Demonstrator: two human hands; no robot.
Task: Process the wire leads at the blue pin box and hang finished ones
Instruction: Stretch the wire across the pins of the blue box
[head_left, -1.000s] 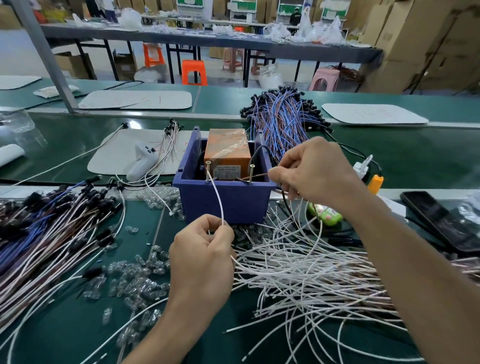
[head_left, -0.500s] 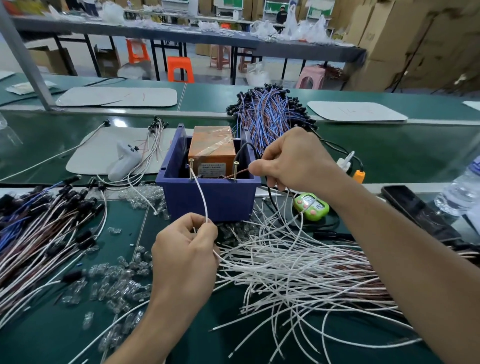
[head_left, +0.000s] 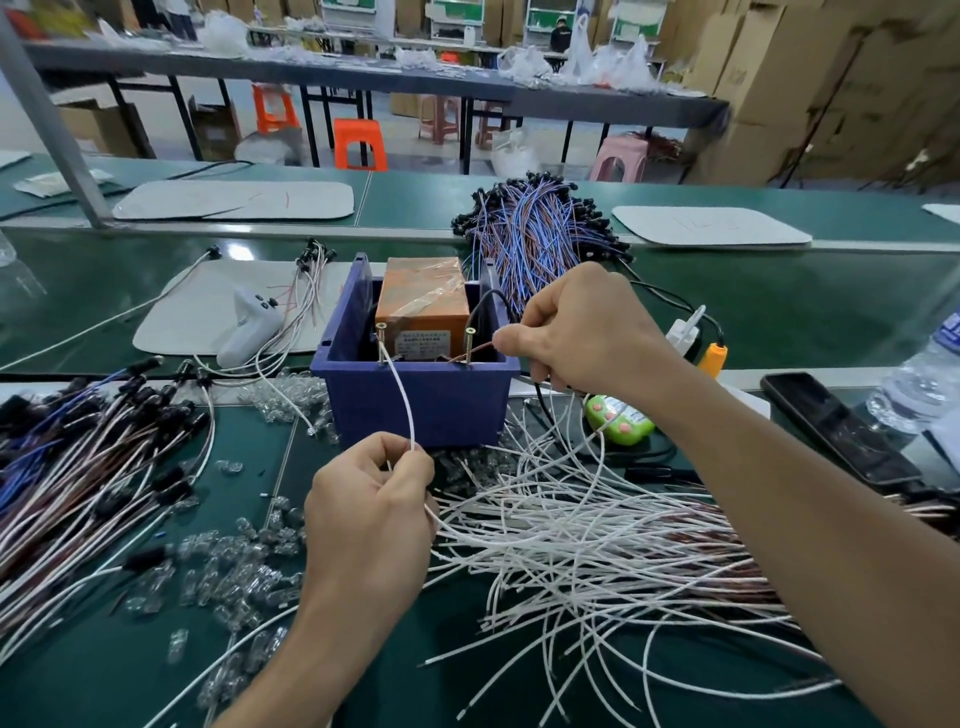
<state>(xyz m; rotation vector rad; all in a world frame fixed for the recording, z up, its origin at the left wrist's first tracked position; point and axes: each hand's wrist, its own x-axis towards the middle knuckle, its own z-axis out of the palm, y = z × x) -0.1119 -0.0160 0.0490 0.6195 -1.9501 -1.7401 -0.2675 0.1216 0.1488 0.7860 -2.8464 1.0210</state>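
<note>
Pin contact appeared in hand at the blue pin box (head_left: 415, 402): left hand (head_left: 371, 519) pinched the white lead (head_left: 402, 400), right hand (head_left: 582, 332) pinched the brown lead (head_left: 483, 347); the next move likely required lifting both clear for hanging.

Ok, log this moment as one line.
left hand: pinches white lead, end at left pin | right hand: pinches brown lead at right pin | box: on bench
</note>
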